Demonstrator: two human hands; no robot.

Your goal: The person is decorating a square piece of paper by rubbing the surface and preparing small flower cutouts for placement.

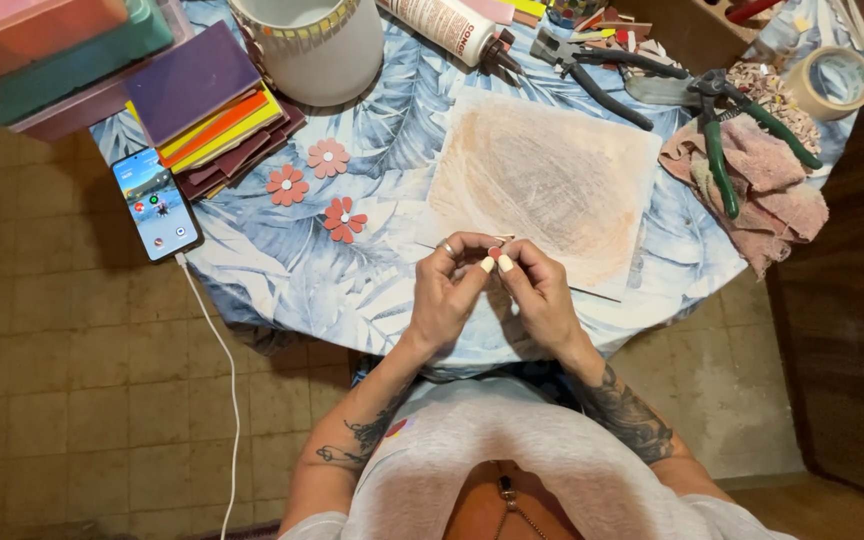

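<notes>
Between both pinching grips (493, 262), small red piece (493, 251)

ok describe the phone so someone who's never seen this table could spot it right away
Start at the round table with the blue leaf-print cloth and go to its left edge, beside the stack of coloured sheets. The phone lies there half over the rim, screen lit. It is the only thing with a white cable trailing down to the tiled floor.

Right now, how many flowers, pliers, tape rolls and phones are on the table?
Flowers: 3
Pliers: 3
Tape rolls: 1
Phones: 1
Total: 8
</notes>
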